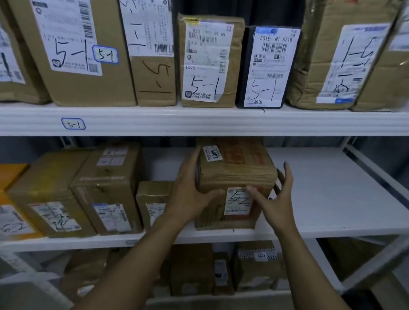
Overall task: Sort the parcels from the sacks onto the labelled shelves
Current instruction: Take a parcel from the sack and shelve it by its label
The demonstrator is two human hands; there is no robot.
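A brown cardboard parcel [236, 172] stands on the white middle shelf [330, 189]. Its front label [237, 200] carries a handwritten "5-2", and a small "4002" sticker is on top. My left hand [188, 195] grips the parcel's left side, with the thumb across the front. My right hand [275, 202] is at the parcel's right side with its fingers spread. Its thumb rests on the label, and the fingers sit just off the right edge. No sack is in view.
The top shelf carries a "5-1" tag [73, 123] and is packed with parcels marked 5-1 [207, 62], one of them black [266, 66]. Several boxes [108, 186] fill the middle shelf's left part, and a small one [153, 199] sits beside my left hand. More parcels [192, 269] stand on the shelf below.
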